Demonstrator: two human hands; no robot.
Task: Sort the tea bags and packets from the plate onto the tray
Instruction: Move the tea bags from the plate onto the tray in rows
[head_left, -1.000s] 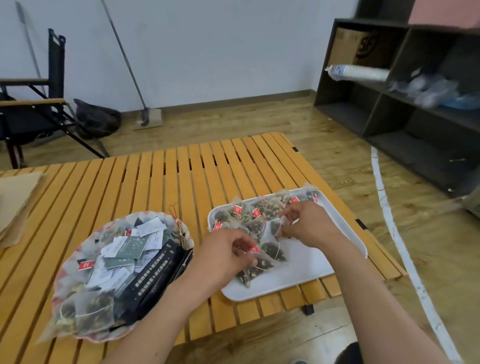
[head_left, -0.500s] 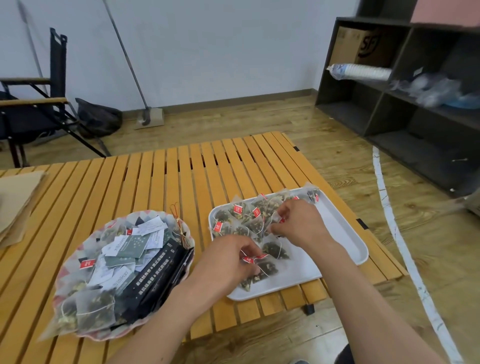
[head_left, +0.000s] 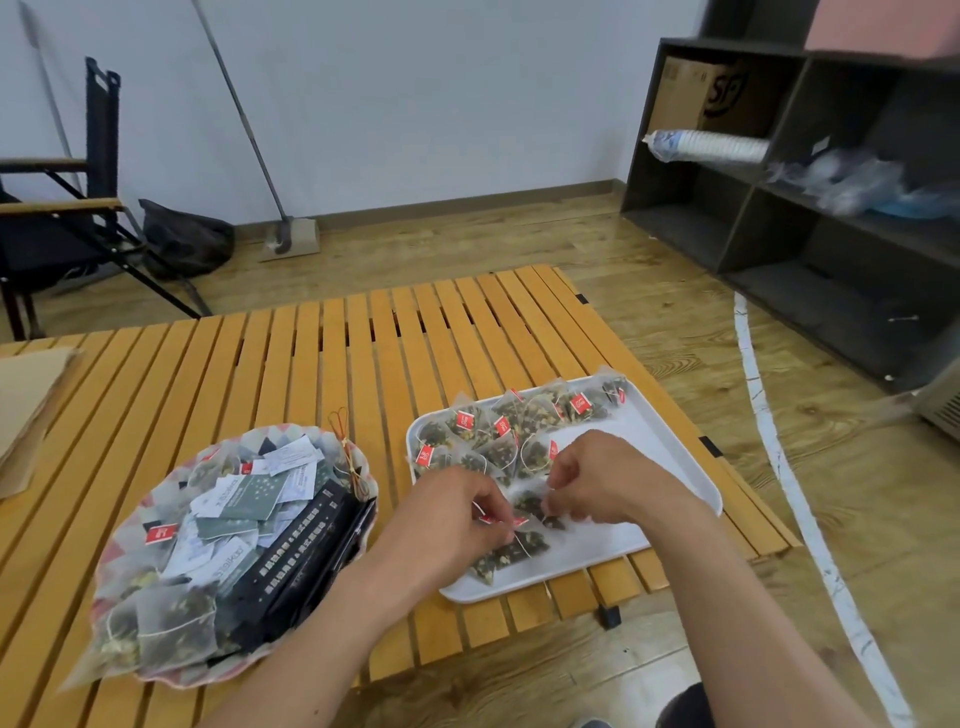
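Over the tray (head_left: 662, 449), left hand (head_left: 454, 512) and right hand (head_left: 605, 480); fingers (head_left: 497, 521) of each tight on tea bags (head_left: 514, 552)

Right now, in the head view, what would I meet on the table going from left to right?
Brown paper → plate → left hand → right hand; both hands pinch tea bags over the tray.

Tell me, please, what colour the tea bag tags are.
The tags are red, best seen in the head view.
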